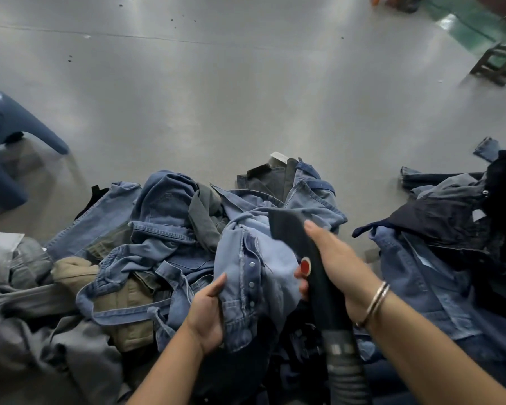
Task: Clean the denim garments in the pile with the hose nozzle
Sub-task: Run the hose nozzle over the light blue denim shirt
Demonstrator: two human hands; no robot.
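**Nozzle on denim, both hands busy**

We hold the hose nozzle point(297, 238) in our right hand point(338, 258), fingers wrapped round it, its flat mouth on a light denim shirt point(257, 273). Left hand point(208, 314) grips the shirt's edge. Denim pile point(164, 229) sits around it on a grey floor point(246, 97).

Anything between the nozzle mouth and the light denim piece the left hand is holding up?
Nothing visible. The hose nozzle, gripped by the right hand, lies right against the light denim garment that the left hand holds.
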